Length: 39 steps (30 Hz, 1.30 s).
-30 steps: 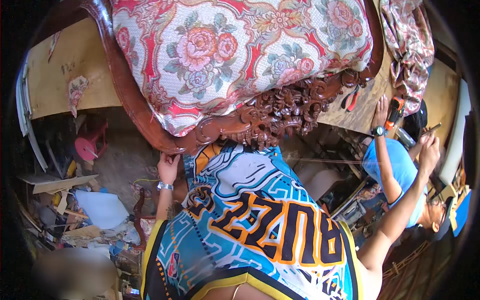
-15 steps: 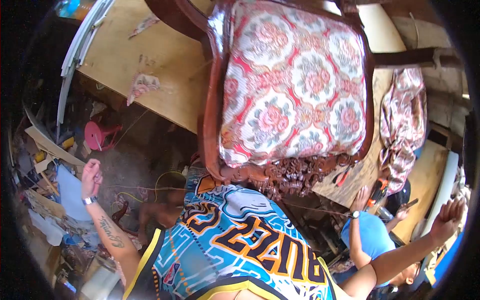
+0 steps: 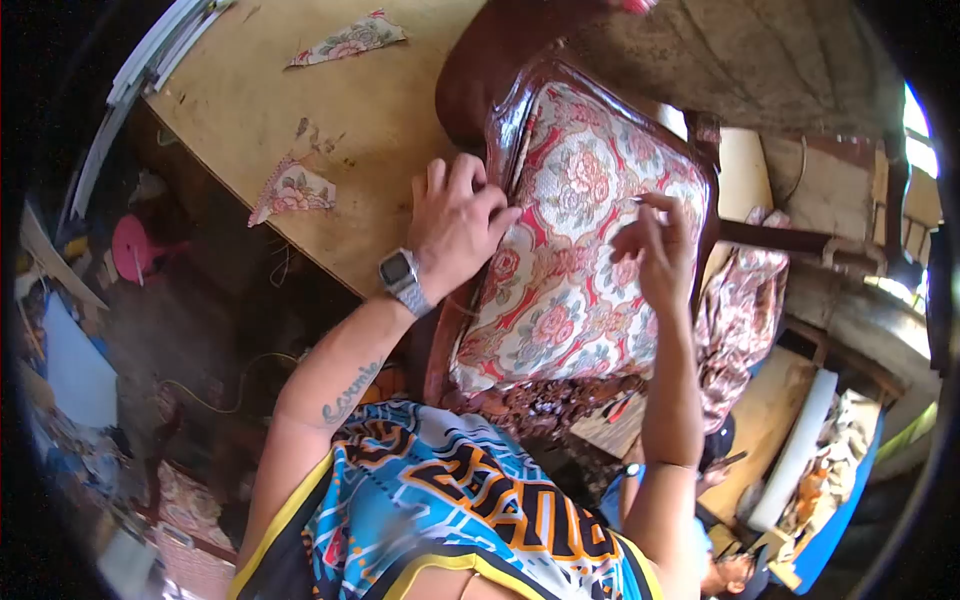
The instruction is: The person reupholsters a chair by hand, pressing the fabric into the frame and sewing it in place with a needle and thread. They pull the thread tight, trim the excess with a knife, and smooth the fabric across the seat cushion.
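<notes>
A floral padded panel [image 3: 580, 260] in a carved, dark red-brown wooden frame [image 3: 438, 355] fills the middle of the view. My left hand [image 3: 460, 222], with a silver watch at the wrist, is at the frame's left side. Its fingers are curled and the thumb reaches the fabric edge; what they pinch is hidden. Over the right part of the fabric, my right hand [image 3: 655, 245] has its fingers bent together. Something tiny shows at its fingertips, too small to name.
Two floral scraps [image 3: 350, 40] [image 3: 303, 190] lie on the wooden table [image 3: 230, 95]. Patterned cloth [image 3: 742, 310] hangs at right. A co-worker in a cap [image 3: 735, 572] is at lower right. A pink stool [image 3: 132, 248] stands at left.
Both my hands have come in from far out at the sides to the padded panel. The view has shifted, so the panel sits lower and looks more tilted.
</notes>
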{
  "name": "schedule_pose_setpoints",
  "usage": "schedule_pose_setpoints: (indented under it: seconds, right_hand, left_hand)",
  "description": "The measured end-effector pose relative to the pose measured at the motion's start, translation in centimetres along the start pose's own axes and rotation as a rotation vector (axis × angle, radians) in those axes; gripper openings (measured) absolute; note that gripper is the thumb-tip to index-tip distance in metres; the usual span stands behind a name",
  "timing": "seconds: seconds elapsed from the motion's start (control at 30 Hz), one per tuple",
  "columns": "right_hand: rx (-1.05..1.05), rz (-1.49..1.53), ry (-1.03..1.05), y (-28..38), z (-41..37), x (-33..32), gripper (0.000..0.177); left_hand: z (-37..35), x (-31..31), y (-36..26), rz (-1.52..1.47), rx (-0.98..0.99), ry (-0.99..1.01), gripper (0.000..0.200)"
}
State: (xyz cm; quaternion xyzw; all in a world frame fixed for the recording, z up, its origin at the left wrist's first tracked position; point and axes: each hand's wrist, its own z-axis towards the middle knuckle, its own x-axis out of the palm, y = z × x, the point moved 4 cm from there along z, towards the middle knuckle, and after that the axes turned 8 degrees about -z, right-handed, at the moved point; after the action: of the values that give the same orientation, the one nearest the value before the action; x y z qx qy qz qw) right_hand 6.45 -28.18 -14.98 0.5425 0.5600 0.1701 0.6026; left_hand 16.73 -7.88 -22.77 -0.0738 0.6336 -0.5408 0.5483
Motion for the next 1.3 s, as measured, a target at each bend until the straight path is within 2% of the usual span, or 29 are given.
schedule_pose_setpoints:
  seconds: [0.13, 0.17, 0.3, 0.4, 0.43, 0.53, 0.6, 0.7, 0.8, 0.83, 0.9, 0.93, 0.97, 1.03, 1.13, 1.2, 1.3]
  right_hand:
    - [-0.024, -0.06, -0.007, -1.7, 3.3, 3.9, 0.009]
    - [-0.013, -0.126, -0.036, -2.1, 3.9, 4.3, 0.013]
    - [-0.034, -0.293, -0.043, -1.9, 4.4, 6.1, 0.016]
    - [-0.077, -0.449, 0.019, -0.8, 4.9, 6.8, 0.013]
    - [-0.095, -0.464, 0.036, -0.8, 5.1, 7.2, 0.011]
    - [-0.133, -0.585, 0.066, -0.6, 5.3, 7.8, 0.012]
    - [-0.087, -0.652, 0.089, -0.4, 5.1, 7.9, 0.016]
    - [-0.176, -0.692, 0.094, -0.4, 5.1, 8.0, 0.018]
    - [-0.063, -0.647, 0.074, -0.3, 5.1, 7.9, 0.017]
    - [0.008, -0.493, 0.044, -0.9, 5.3, 7.6, 0.017]
    - [0.147, -0.189, -0.012, -2.9, 5.7, 6.7, 0.016]
    - [0.112, -0.133, -0.023, -3.0, 6.0, 6.6, 0.016]
    - [0.081, -0.077, -0.035, -3.1, 6.1, 6.4, 0.016]
    - [0.05, -0.026, -0.046, -3.5, 6.1, 6.3, 0.016]
    - [0.041, -0.027, -0.046, -3.6, 6.2, 6.5, 0.016]
    - [0.05, 0.0, -0.052, -3.5, 6.1, 6.6, 0.015]
    - [0.05, -0.135, -0.04, -3.7, 6.3, 6.5, 0.015]
  left_hand:
    - [-0.7, 0.3, 0.1, -0.145, 0.026, -0.063, 0.015]
    - [-0.8, 0.1, -0.2, -0.122, 0.1, -0.122, 0.011]
    - [-2.6, 1.6, -0.5, -0.219, 0.05, -0.003, 0.015]
    - [-3.6, 1.0, -1.5, -0.246, -0.1, 0.003, 0.025]
    - [-3.7, 0.7, -1.6, -0.269, -0.194, 0.117, 0.035]
    - [-3.9, 0.7, -1.5, -0.092, -0.158, 0.285, 0.042]
    - [-3.9, 0.7, -1.6, -0.086, -0.182, 0.329, 0.039]
    - [-3.5, 0.9, -1.6, -0.096, -0.19, 0.323, 0.031]
    - [-2.8, 0.2, -0.8, -0.167, -0.171, 0.172, 0.017]
    - [-2.4, -0.3, -0.6, -0.196, -0.153, 0.099, 0.017]
    - [-1.8, -1.4, -1.0, -0.301, -0.198, 0.237, 0.023]
    - [-1.3, -1.8, -1.2, -0.35, -0.218, 0.303, 0.028]
    - [-1.0, -1.9, -1.5, -0.409, -0.176, 0.337, 0.032]
    - [-0.3, -2.3, -2.2, -0.454, 0.161, -0.011, 0.032]
    - [-0.9, -1.5, -2.4, -0.789, 0.307, -0.043, 0.029]
    - [-2.6, 1.5, -2.4, -1.13, 0.145, 0.093, 0.029]
    - [-4.6, 2.5, -2.4, -0.998, -0.058, 0.095, 0.03]
